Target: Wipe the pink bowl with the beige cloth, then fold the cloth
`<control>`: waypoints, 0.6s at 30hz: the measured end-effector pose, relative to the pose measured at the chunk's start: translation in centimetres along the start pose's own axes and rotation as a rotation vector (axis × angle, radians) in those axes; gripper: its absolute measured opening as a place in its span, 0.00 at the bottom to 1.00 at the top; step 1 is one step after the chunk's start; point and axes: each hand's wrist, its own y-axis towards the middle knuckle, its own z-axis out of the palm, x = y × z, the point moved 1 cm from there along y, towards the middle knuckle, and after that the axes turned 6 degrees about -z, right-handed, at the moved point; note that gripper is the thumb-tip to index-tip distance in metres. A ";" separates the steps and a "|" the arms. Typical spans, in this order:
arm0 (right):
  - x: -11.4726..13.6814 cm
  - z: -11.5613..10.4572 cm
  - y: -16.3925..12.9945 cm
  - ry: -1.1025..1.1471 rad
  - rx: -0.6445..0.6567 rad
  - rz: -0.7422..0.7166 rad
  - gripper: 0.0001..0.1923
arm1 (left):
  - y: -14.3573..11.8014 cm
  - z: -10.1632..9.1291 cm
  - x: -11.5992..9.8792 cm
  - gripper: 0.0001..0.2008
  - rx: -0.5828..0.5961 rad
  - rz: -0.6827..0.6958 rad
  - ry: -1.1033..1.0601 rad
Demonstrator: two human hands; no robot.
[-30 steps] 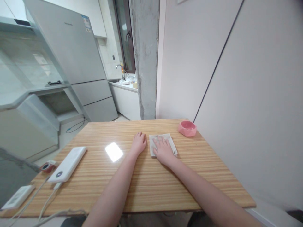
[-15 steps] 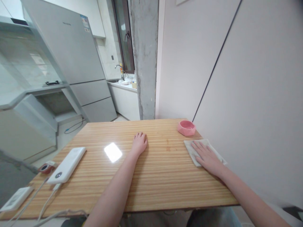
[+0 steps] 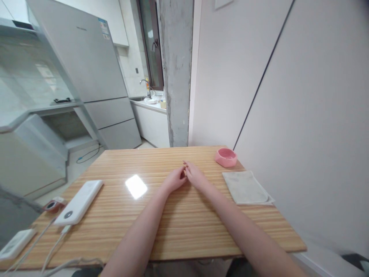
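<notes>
My left hand (image 3: 173,180) is over the middle of the wooden table (image 3: 201,234), its fingers curved with a dark gap beside the thumb. From the other side my right hand (image 3: 195,175) meets it, and the fingertips of both touch or overlap. The fingers of my right hand are fairly straight; nothing shows in either hand. A folded grey cloth (image 3: 245,187) lies flat near the table's right edge, apart from my hands. Behind the cloth stands a pink faceted ashtray (image 3: 226,157).
On the left lie a white power bank (image 3: 79,202) with a cable, a white power strip (image 3: 17,243) and a small reddish object (image 3: 53,206). A pale wall (image 3: 288,134) runs along the right side. Beyond the table are a concrete pillar (image 3: 178,77) and a fridge (image 3: 83,57).
My right hand has let go of the cloth and moved left to my left hand. My left hand has turned and shifted slightly right. The cloth stays in place.
</notes>
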 end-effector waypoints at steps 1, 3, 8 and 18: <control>-0.1 1.1 0.6 0.083 0.031 0.007 0.21 | 0.0 0.2 -0.1 0.13 0.015 0.010 -0.013; -0.7 2.7 1.0 0.188 0.016 0.046 0.20 | -0.1 0.4 -0.3 0.12 0.009 0.003 0.002; -2.0 3.7 0.2 0.236 -0.064 0.052 0.20 | -0.1 0.7 -0.6 0.13 0.010 -0.067 0.090; -1.9 3.4 0.5 0.256 -0.023 0.046 0.18 | -0.1 0.9 -0.5 0.13 -0.003 -0.076 0.051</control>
